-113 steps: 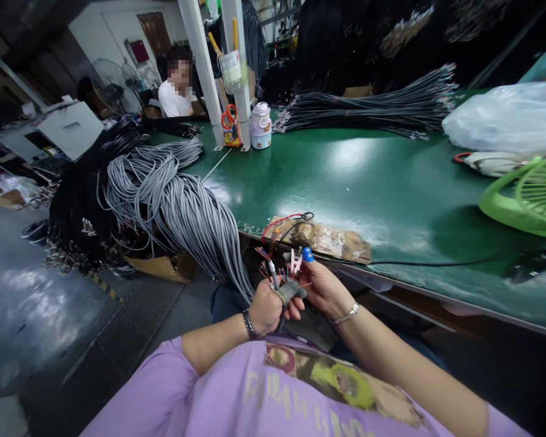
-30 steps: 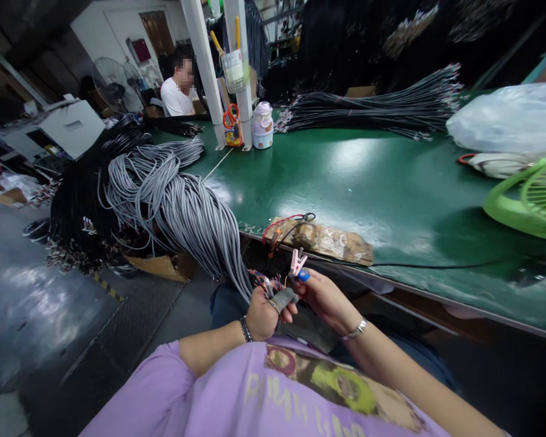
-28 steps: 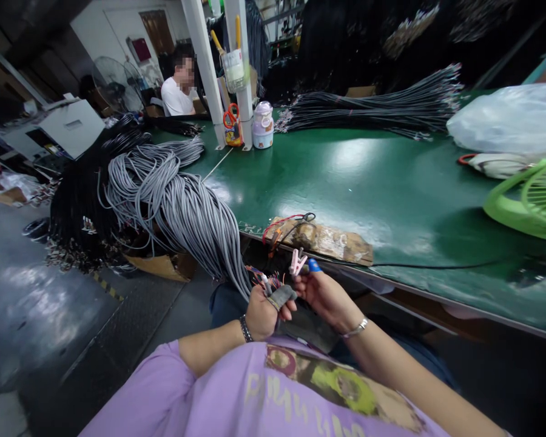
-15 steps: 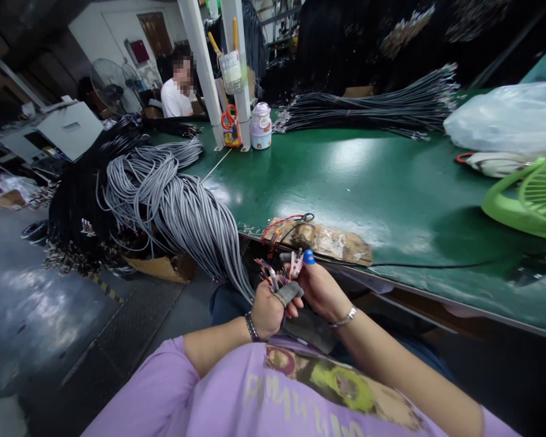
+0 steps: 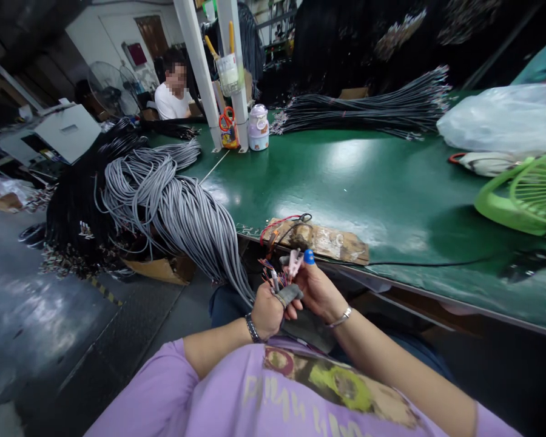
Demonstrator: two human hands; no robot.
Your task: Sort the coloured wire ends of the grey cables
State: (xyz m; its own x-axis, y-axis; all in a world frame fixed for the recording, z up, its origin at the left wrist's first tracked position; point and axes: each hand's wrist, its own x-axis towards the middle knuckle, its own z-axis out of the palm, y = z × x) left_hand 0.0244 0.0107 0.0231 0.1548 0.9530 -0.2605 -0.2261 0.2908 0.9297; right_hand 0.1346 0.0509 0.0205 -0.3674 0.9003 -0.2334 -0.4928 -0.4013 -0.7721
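Note:
My left hand [image 5: 270, 308] is closed around the ends of grey cables, whose thin coloured wires [image 5: 268, 271] fan out above the fist. A grey covering [image 5: 289, 294] wraps one of its fingers. Close beside it on the right, my right hand [image 5: 317, 291] pinches a pale pink clip [image 5: 295, 262] near the wires. A blue cap [image 5: 308, 257] covers a fingertip of that hand. The thick bundle of grey cables [image 5: 200, 218] runs from the table's left end down to my left hand. Just beyond the hands, a worn wooden block [image 5: 330, 241] carries red and black leads.
The green table [image 5: 300, 176] holds a bundle of black cables [image 5: 355, 114], a small bottle [image 5: 258, 127], a plastic bag [image 5: 491, 118] and a green fan [image 5: 528, 197]. Black cables [image 5: 68, 218] hang at the left. A person [image 5: 171, 91] sits farther back.
The view has shifted slightly, so the table items sit a little farther left. Both hands keep nearly the same pose, with the pink clip tilted slightly differently.

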